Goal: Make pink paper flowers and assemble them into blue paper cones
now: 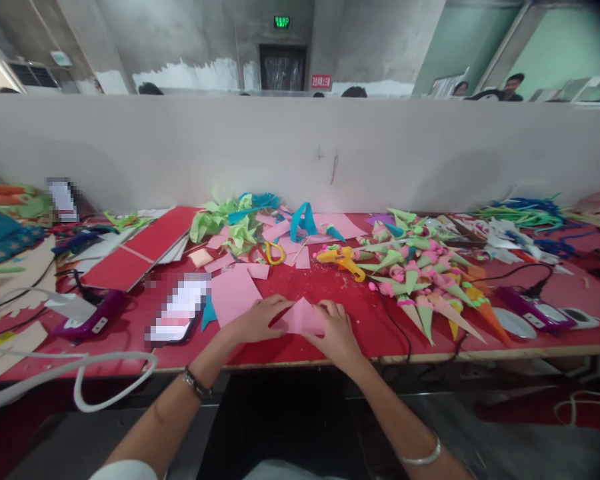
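Clearly, the largest surface is a smooth, pale grey upright partition [180, 147] standing behind a long red-topped table [285, 284] with a pale, rough front edge. Over to the right, a heap of slim pale-green, pink and orange paper cones [411, 279] lies with many narrow tips towards that edge. Smaller is a stiff, flat red rectangular board [143, 247], set aslant on the left; then a crumpled, leafy bunch of light-green paper [243, 235], and a flat, matte pink paper sheet [234, 293] beside the left hand [263, 320].

The left hand and the right hand [336, 330] both grasp a small folded piece of pink paper [303, 319], their fingers pinching its two sides at the table's near edge. Its peak points away, towards the partition; its wider span runs left to right, the ends hidden under fingers. It looks plain, light pink and crisp, roughly triangular, with a crease near the middle.
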`<action>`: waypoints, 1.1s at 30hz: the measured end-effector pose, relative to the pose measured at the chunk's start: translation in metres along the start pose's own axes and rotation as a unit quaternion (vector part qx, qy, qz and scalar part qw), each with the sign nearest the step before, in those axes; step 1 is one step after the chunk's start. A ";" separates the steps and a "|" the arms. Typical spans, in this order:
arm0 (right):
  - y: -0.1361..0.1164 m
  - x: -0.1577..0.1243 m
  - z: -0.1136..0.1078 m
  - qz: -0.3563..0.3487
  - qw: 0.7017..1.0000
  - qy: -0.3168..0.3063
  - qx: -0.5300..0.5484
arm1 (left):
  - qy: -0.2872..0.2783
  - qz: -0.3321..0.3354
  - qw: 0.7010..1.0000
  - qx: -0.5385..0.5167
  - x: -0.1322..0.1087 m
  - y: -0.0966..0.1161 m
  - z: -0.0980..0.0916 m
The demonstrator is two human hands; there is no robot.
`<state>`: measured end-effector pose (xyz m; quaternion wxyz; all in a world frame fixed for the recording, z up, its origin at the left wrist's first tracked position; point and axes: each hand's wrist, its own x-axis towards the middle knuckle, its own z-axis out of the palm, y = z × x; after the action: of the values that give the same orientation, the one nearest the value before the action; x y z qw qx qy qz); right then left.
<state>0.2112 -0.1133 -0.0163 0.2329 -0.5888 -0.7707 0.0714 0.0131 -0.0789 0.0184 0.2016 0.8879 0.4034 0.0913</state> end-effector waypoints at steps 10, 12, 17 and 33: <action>-0.005 -0.007 -0.002 -0.032 0.995 0.039 0.088 | 0.242 -0.050 0.968 -0.051 0.002 0.037 0.020; -0.007 -0.007 -0.003 -0.006 0.993 0.047 0.108 | 0.261 -0.039 0.964 -0.032 -0.003 0.041 0.018; -0.016 -0.007 -0.008 -0.020 0.992 0.045 0.119 | 0.218 -0.003 0.974 -0.055 -0.011 0.040 0.017; 0.016 0.010 -0.042 -0.086 0.886 -0.118 0.440 | 0.142 0.037 0.958 -0.247 -0.034 0.026 -0.008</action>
<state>0.2413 -0.1063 0.0173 0.3810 -0.3444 -0.7294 0.4519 0.0056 -0.1175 0.0365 0.3517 0.8028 0.3595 0.3203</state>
